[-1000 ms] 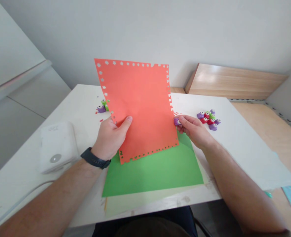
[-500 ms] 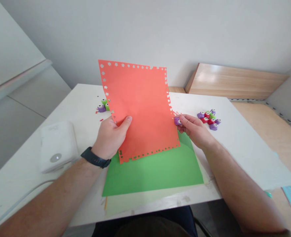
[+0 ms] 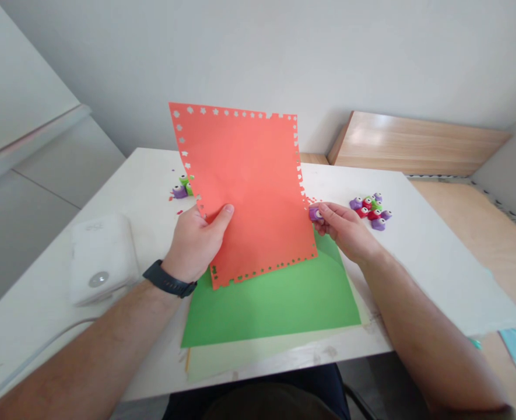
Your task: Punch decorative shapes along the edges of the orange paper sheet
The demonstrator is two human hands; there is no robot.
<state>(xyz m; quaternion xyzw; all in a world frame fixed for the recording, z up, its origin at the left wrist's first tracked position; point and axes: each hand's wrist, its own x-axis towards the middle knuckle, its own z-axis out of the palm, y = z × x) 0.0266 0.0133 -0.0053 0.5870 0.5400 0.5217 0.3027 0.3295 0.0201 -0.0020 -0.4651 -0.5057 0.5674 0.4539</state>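
My left hand (image 3: 196, 239) grips an orange sheet of paper (image 3: 249, 181) by its lower left, thumb on the front and fingers hidden behind. The sheet is raised and tilted, with small shapes cut out along all its edges. In my right hand (image 3: 340, 227) a small purple paper punch (image 3: 315, 214) is pinched at the sheet's right edge; whether the edge sits in its slot I cannot tell. A green sheet (image 3: 275, 309) lies on the table beneath. Several purple, red and green punches (image 3: 374, 213) cluster right of my right hand.
Behind the orange sheet's left edge stand more punches (image 3: 180, 191), partly hidden. Red paper bits (image 3: 312, 200) are scattered near the right hand. A white device (image 3: 102, 256) with a cable rests at left on the white table (image 3: 432, 251). A wooden board (image 3: 415, 143) is at the back right.
The orange sheet's top has shifted slightly up and to the left, tilting a little. Both hands keep nearly the same place and hold.
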